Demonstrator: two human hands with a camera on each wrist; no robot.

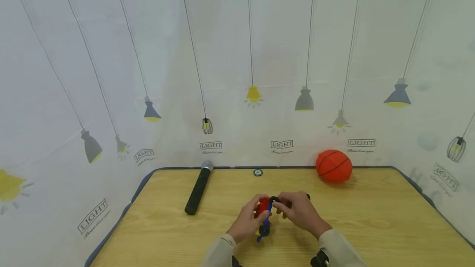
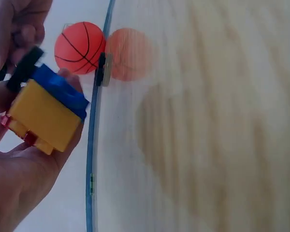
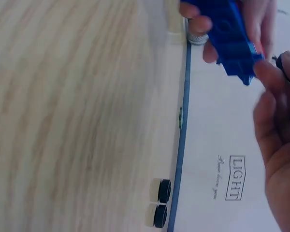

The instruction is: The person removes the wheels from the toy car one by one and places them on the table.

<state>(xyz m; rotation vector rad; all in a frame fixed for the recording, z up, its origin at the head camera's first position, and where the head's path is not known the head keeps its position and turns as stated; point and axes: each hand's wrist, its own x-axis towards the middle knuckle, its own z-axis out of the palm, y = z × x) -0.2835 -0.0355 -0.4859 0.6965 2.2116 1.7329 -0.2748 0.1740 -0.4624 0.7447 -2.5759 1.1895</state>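
Above the wooden table [image 1: 371,226], near its middle, left hand [image 1: 248,221] grips a toy car [image 1: 264,213] with red, blue and yellow parts, fingers curled round it, lifted off the surface. Right hand [image 1: 299,211] pinches a black wheel [image 1: 274,200] at the toy's top end. Black microphone [image 1: 199,188] lies to the left, orange ball [image 1: 333,166] at the far right edge, both well apart.

Light wood-grain tabletop with dark blue edging [image 1: 371,217]. Black cylindrical microphone with silver mesh head [image 1: 198,188] lies far left. Orange rubber mini basketball [image 1: 333,166] far right, against white lamp-print backdrop [image 1: 237,52]. Small round black disc [image 1: 257,172] at far edge, between them.
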